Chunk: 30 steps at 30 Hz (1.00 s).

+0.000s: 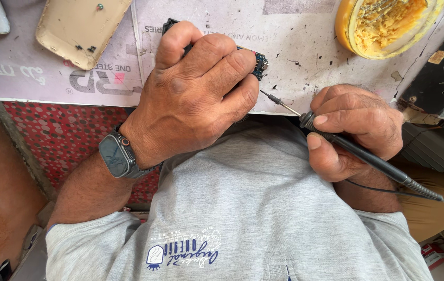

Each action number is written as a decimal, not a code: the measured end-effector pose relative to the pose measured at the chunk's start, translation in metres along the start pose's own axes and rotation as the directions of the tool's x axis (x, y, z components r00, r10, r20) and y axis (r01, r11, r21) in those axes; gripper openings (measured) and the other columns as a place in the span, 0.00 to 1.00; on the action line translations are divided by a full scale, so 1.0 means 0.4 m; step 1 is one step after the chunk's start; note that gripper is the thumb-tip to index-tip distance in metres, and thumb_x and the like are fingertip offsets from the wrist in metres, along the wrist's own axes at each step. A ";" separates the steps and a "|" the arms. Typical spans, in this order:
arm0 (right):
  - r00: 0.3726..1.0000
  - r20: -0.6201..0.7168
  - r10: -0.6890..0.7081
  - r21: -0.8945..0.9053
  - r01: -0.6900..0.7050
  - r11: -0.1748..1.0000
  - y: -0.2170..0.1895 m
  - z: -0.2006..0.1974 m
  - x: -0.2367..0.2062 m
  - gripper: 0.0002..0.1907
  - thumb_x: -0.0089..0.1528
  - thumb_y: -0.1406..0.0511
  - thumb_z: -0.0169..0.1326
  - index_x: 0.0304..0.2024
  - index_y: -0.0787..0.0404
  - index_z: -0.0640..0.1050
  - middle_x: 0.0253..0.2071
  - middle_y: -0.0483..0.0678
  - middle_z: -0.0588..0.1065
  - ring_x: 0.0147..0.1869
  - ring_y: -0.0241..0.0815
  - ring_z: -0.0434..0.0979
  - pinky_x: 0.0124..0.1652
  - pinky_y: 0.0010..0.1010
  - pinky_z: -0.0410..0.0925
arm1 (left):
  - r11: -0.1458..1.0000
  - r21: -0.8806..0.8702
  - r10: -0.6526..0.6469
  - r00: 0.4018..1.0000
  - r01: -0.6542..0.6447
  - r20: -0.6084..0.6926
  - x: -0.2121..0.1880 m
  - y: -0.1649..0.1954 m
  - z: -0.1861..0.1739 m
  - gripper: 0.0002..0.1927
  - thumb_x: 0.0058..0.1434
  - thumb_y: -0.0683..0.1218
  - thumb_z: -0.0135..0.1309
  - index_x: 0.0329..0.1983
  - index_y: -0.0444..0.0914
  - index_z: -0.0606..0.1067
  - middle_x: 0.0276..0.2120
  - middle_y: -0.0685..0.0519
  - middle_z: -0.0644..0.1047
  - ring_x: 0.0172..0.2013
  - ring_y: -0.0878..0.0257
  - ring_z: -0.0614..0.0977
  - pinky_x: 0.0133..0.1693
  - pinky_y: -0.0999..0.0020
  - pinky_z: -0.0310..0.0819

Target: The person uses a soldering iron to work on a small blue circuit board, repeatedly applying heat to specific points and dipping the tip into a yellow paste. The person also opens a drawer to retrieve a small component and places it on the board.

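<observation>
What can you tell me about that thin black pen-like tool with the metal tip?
It is a slim black soldering iron with a dark, matte handle that looks like plastic, a ribbed collar near the front and a thin grey metal tip. The right hand holds it like a pen, thumb and fingers wrapped round the front of the handle. It lies slanted, tip pointing up and left toward the small blue circuit board under the left hand, apparently short of touching it. A ribbed sleeve and thin black cord trail from its rear end.
</observation>
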State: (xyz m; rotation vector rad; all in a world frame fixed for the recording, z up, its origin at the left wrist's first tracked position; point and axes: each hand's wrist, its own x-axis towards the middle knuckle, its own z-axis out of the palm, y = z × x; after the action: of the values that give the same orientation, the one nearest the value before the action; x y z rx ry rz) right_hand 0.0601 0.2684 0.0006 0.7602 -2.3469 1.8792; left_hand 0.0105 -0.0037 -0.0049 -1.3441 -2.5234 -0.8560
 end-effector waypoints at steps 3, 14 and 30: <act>1.000 0.019 -0.013 0.003 0.013 1.000 -0.002 0.000 0.003 0.09 0.60 0.74 0.54 0.40 0.69 0.68 0.24 0.52 0.70 0.23 0.38 0.69 0.26 0.35 0.69 | 1.000 -0.006 -0.027 1.000 0.027 -0.011 0.002 0.008 0.003 0.05 0.67 0.40 0.55 0.44 0.38 0.79 0.51 0.54 0.75 0.55 0.61 0.73 0.61 0.60 0.56; 0.999 0.013 -0.031 -0.012 0.031 0.999 0.000 0.006 0.003 0.10 0.59 0.74 0.55 0.40 0.68 0.68 0.24 0.52 0.70 0.23 0.39 0.71 0.26 0.36 0.70 | 0.993 -0.051 -0.107 0.994 0.105 -0.037 0.010 0.023 0.001 0.07 0.62 0.39 0.56 0.43 0.35 0.78 0.48 0.54 0.76 0.53 0.59 0.75 0.59 0.55 0.57; 1.000 0.000 -0.013 0.000 0.013 1.000 -0.008 0.011 0.008 0.10 0.60 0.74 0.55 0.41 0.68 0.68 0.23 0.51 0.70 0.23 0.40 0.70 0.25 0.35 0.70 | 0.991 -0.070 -0.120 0.992 0.118 -0.036 0.013 0.024 -0.004 0.03 0.66 0.38 0.59 0.42 0.35 0.78 0.48 0.53 0.76 0.53 0.57 0.76 0.57 0.54 0.59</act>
State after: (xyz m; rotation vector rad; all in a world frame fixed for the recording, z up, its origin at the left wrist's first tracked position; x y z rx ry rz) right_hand 0.0597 0.2628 0.0035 0.7736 -2.3360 1.8742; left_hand 0.0149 0.0032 0.0024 -1.1922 -2.5876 -0.9897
